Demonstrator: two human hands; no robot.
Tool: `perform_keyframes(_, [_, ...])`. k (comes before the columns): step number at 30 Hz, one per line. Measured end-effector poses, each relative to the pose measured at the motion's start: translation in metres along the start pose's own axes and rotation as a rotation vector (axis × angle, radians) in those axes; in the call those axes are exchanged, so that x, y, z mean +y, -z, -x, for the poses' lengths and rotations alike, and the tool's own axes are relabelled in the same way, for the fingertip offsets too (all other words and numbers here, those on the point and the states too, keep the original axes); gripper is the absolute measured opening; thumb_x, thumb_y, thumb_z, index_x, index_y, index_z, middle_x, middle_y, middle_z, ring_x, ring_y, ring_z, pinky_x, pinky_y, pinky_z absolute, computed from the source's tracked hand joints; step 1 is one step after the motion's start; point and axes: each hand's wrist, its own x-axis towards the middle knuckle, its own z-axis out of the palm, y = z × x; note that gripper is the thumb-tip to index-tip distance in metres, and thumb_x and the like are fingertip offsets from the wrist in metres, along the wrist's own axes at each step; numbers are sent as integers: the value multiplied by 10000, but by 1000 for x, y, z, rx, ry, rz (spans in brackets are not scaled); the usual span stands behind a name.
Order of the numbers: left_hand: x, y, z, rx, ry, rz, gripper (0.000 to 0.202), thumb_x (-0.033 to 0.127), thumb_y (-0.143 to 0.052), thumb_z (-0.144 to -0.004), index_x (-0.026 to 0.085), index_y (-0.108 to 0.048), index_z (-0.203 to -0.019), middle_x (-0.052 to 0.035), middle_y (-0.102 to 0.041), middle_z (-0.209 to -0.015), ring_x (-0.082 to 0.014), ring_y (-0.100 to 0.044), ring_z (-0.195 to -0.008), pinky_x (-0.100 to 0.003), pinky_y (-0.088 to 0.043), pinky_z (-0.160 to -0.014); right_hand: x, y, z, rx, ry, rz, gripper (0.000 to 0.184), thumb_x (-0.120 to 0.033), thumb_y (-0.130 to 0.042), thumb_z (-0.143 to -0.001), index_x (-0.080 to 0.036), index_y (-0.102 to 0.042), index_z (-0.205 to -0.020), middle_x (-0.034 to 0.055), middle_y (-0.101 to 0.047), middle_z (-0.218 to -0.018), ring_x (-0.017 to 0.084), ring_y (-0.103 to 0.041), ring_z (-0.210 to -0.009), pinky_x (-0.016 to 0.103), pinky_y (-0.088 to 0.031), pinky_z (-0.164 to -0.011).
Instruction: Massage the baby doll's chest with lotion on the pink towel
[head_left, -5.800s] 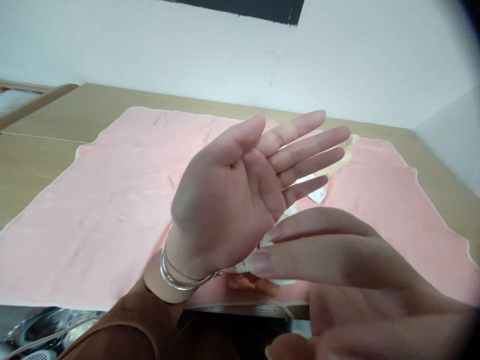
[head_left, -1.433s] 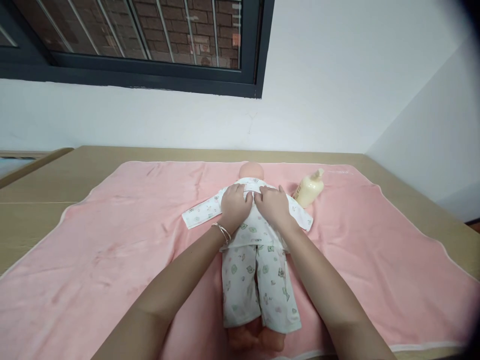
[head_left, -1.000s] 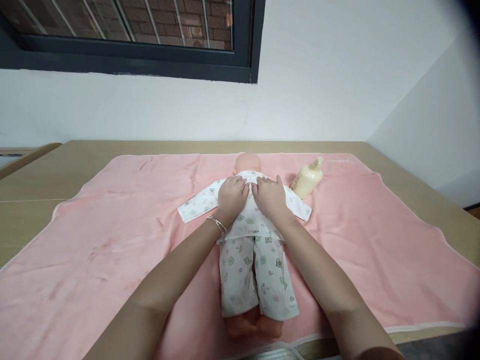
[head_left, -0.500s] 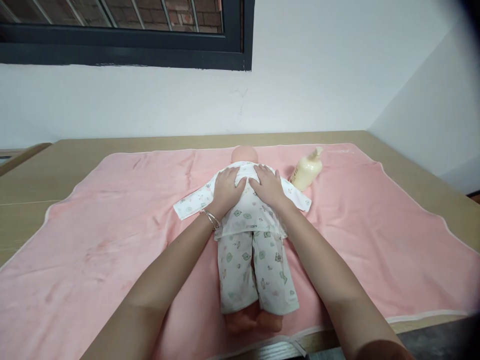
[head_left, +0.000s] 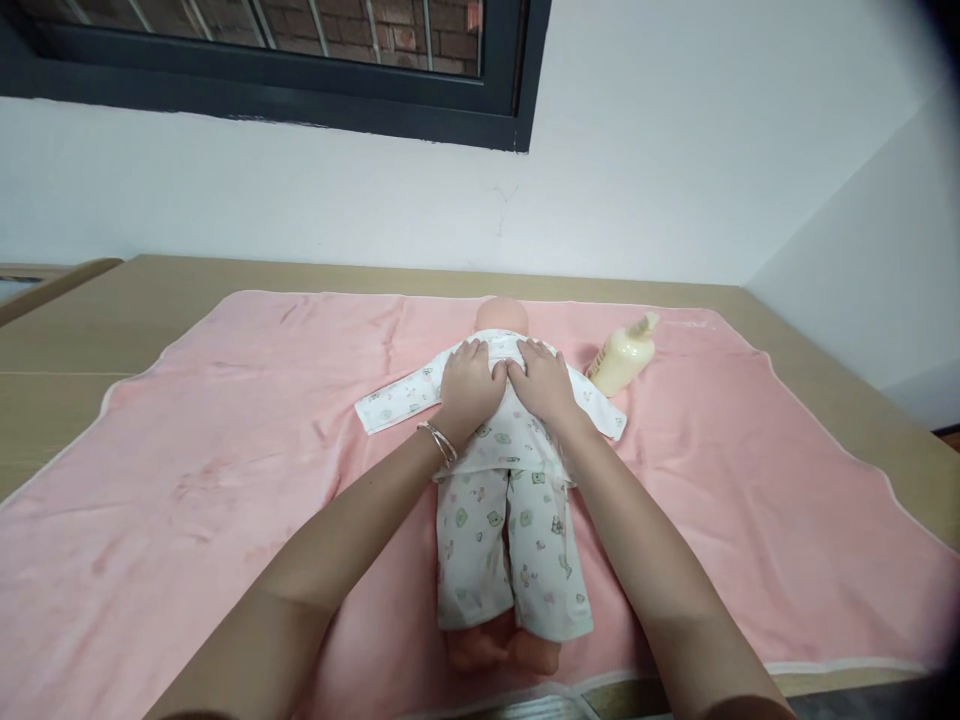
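Doll (head_left: pixel 511 448) on pink cloth (head_left: pixel 240 440), head twd wall (head_left: pixel 637 150), sleeves (head_left: pixel 401 400) out. L hand (head_left: pixel 471 385) & R hand (head_left: pixel 546 385) flat, palms down on upper torso, thumbs v. close. Bottle (head_left: pixel 624 360) tilted, nr one sleeve.

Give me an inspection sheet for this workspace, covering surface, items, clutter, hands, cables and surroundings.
Surface: creased pink blanket spread over a wooden table.
Job's things: doll in a patterned top and trousers, lying with its head toward the wall.
Clutter: cream-coloured bottle near the doll's right-side sleeve as pictured.
Hands: left hand, with bracelets at the wrist, and right hand rest open on the doll's upper torso.
Cables: nothing clearly seen.
Surroundings: pale wall, dark-framed window with bars.
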Motion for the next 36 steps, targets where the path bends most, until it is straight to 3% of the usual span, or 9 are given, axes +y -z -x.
perform_keyframes(4, [-7, -5, -3, -43, 7, 64, 502, 336, -503, -993, 136, -569, -1449, -160, -591, -1547, -331, -496, -1483, -539, -357, -1273, 17, -13, -10, -6, -50, -73, 584, -429, -381, -1053, -170, -489, -1565, 133, -460, -1666, 316, -375, -1560, 579, -204, -1295])
perform_keyframes(16, [-4, -5, -3, -57, 32, 132, 500, 347, -476, -997, 148, -576, -1445, -157, -581, -1555, -329, -485, -1483, -550, -312, -1294, 23, -21, -11, 59, -16, -128, 553, -424, -410, -1038, -187, -544, -1518, 134, -526, -1616, 323, -434, -1516, 602, -216, -1287])
perform_keyframes(27, [-7, -8, -5, -47, 31, 124, 488, 343, -502, -1003, 159, -587, -1447, -135, -598, -1541, -306, -500, -1472, -510, -329, -1288, 20, -16, -10, 22, -17, -88, 583, -429, -364, -1054, -158, -502, -1552, 146, -496, -1638, 313, -408, -1528, 572, -202, -1289])
perform_keyframes(32, [-2, -1, -1, 1, 4, 112, 431, 312, -513, -1000, 142, -634, -1377, -140, -659, -1463, -295, -559, -1409, -479, -373, -1258, 16, -9, -6, -8, -7, -44, 589, -426, -334, -1071, -143, -481, -1566, 161, -470, -1654, 324, -385, -1544, 572, -215, -1280])
perform_keyframes(36, [5, 10, 7, 44, -73, 24, 324, 265, -481, -1011, 127, -719, -1182, -175, -725, -1313, -309, -648, -1271, -459, -475, -1133, 1, 3, 4, -17, -29, 30, 562, -385, -297, -1087, -133, -488, -1552, 180, -495, -1631, 344, -394, -1540, 592, -224, -1268])
